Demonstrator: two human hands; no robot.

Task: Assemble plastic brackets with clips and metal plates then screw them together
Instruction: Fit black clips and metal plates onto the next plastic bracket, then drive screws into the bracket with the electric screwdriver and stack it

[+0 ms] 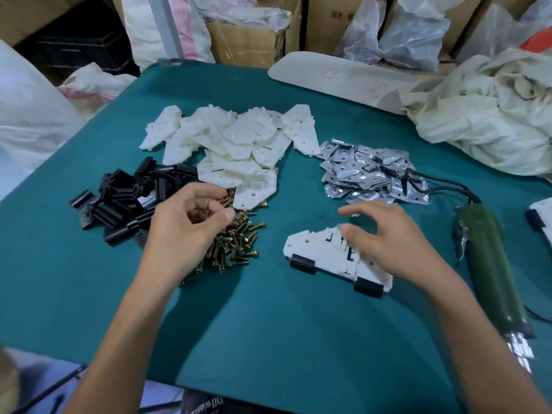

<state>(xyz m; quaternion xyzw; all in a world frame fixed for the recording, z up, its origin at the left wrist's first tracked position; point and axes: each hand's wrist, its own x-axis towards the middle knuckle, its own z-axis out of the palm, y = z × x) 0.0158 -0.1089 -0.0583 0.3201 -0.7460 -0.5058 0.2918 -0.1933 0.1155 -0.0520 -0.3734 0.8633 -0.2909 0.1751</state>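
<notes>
A white plastic bracket (319, 252) with two black clips on its near edge lies on the green table (268, 324). My right hand (385, 237) rests on its right part with relaxed fingers. My left hand (185, 231) hovers over a heap of brass screws (239, 243), fingers curled, and screws show inside them. Behind lie a pile of white brackets (233, 144), a pile of black clips (128, 201) at the left and a pile of metal plates (370, 174) at the right.
A green electric screwdriver (490, 270) with a black cable lies at the right edge. Another assembled bracket (540, 216) shows at the far right. A crumpled cloth bag (490, 115), a white board, sacks and cardboard boxes ring the table's far side.
</notes>
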